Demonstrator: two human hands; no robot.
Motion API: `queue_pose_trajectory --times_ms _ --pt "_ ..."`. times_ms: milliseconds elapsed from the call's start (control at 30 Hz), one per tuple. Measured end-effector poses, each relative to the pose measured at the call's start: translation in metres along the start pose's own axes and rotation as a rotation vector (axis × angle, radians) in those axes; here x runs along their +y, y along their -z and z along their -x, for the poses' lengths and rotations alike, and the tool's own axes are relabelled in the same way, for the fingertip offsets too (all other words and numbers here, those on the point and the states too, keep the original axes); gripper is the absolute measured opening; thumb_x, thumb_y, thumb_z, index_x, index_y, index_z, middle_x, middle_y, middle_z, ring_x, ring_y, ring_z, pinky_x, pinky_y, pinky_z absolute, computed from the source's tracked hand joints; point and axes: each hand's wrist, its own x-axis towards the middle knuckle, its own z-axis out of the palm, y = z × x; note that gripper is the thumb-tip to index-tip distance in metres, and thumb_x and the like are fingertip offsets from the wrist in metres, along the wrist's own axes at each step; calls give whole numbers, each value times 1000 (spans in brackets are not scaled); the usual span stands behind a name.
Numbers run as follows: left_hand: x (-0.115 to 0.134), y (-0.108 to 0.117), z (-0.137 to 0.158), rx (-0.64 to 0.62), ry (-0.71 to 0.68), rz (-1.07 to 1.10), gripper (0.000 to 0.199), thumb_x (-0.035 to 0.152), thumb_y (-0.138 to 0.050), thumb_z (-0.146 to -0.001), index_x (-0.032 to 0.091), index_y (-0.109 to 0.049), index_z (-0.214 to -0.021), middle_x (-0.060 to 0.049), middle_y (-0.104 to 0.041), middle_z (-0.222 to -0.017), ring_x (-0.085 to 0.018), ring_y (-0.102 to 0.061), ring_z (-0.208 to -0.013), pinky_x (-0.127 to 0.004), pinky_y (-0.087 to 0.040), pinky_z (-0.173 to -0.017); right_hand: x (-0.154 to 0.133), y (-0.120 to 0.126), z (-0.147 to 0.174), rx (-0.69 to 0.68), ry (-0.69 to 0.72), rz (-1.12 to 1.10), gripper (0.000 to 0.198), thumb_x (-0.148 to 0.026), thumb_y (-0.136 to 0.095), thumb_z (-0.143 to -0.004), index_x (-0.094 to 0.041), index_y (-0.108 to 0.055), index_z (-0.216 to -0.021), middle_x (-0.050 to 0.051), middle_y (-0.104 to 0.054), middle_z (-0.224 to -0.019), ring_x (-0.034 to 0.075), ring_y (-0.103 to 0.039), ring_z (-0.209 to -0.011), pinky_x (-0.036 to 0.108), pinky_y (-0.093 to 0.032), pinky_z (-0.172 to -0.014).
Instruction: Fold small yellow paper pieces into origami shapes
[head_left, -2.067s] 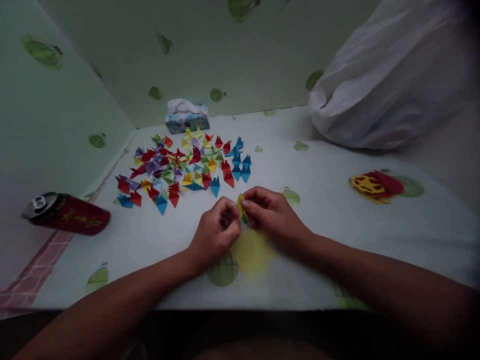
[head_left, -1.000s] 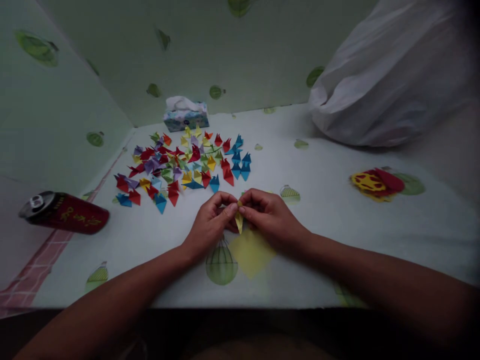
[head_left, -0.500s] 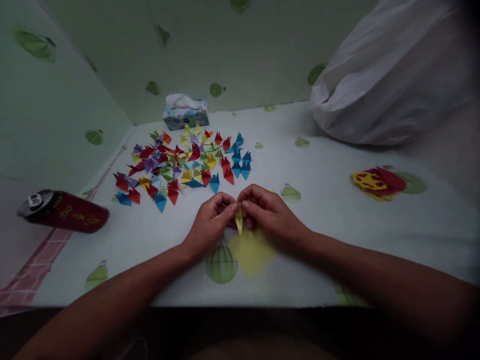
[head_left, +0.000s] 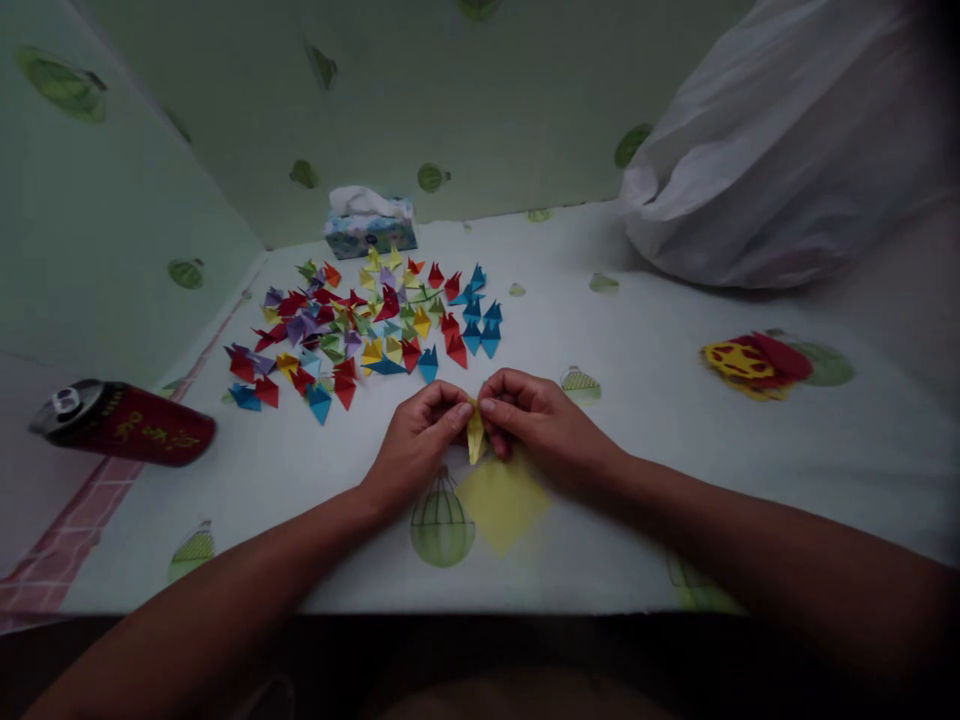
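A small folded piece of yellow paper, narrow and pointed at its lower end, is pinched between my two hands. My left hand grips its left side with thumb and forefinger. On the other side, the thumb and fingers of my right hand close on its upper right edge. Flat on the table just below lies a square yellow sheet, its upper part partly covered by my right hand. Beyond my hands spread several small folded paper cranes in red, blue, yellow, purple and green.
A red drink can is at the left. The tissue box stands by the back wall behind the cranes. A large white plastic bag fills the back right, with red and yellow cut-out pieces lying in front of it.
Both hands stay nearly in place, pinching the folded yellow paper, which has shifted very slightly up and left. The things on the table have not moved.
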Motion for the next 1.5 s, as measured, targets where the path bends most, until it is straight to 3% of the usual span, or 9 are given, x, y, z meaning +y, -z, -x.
queue_pose_trajectory --times_ms 333,467,567,767,933,1267,1400,1433,1500 --pt "3 -2 4 23 -141 -224 14 30 -63 -88 16 -62 -85 1 -59 -75 -11 -54 -69 -22 -44 -64 -3 -3 3 115 123 297 10 -21 -61 -81 -19 -55 -74 -3 -52 -61 11 -45 -56 24 -34 -52" --pt "1 -2 4 14 -56 -134 18 36 -62 -89 18 -59 -87 3 -58 -61 -10 -53 -53 -21 -44 -52 -1 -2 2 102 145 322 12 -24 -60 -84 -19 -54 -74 -3 -52 -62 11 -46 -58 25 -34 -53" --pt "0 -2 4 4 30 -54 20 38 -63 -90 19 -58 -90 5 -57 -54 -9 -51 -44 -19 -44 -45 1 -2 3 87 145 307 14 -26 -60 -85 -19 -54 -75 -3 -51 -61 11 -46 -58 25 -35 -53" --pt "0 -2 2 -1 55 76 22 37 -68 -87 18 -58 -91 2 -64 -76 -12 -66 -65 -27 -60 -63 0 -3 4 56 99 164 13 -28 -57 -90 -19 -55 -80 -3 -54 -63 11 -50 -56 25 -39 -54" --pt "-2 -1 1 -20 41 98 19 35 -66 -88 18 -57 -91 2 -66 -77 -13 -67 -66 -29 -59 -69 -1 -2 3 58 17 39 18 -32 -58 -92 -18 -56 -81 -3 -58 -60 11 -53 -55 24 -41 -57" --pt "0 -2 3 2 -7 -5 18 35 -65 -89 18 -58 -89 0 -65 -76 -12 -64 -69 -24 -54 -66 3 -3 3 0 -28 -99 23 -37 -62 -91 -18 -57 -79 -1 -62 -65 12 -59 -60 27 -48 -63" --pt "-2 5 -4 53 -80 -91 17 34 -63 -90 17 -61 -90 0 -62 -84 -11 -62 -76 -24 -54 -73 -5 0 4 82 118 120 21 -33 -56 -94 -19 -56 -80 0 -61 -66 13 -56 -60 28 -46 -62" --pt "-2 6 -6 80 -74 -73 18 34 -62 -91 17 -61 -89 0 -61 -85 -11 -61 -75 -24 -54 -71 -8 0 5 60 190 241 19 -30 -57 -93 -19 -56 -78 0 -59 -67 13 -55 -62 28 -45 -63" --pt "-2 9 -8 123 -70 -29 18 34 -62 -90 17 -61 -88 0 -60 -85 -11 -59 -75 -23 -54 -69 -14 -1 10 -128 341 542 16 -25 -62 -90 -18 -59 -76 2 -61 -74 15 -56 -71 30 -44 -70"
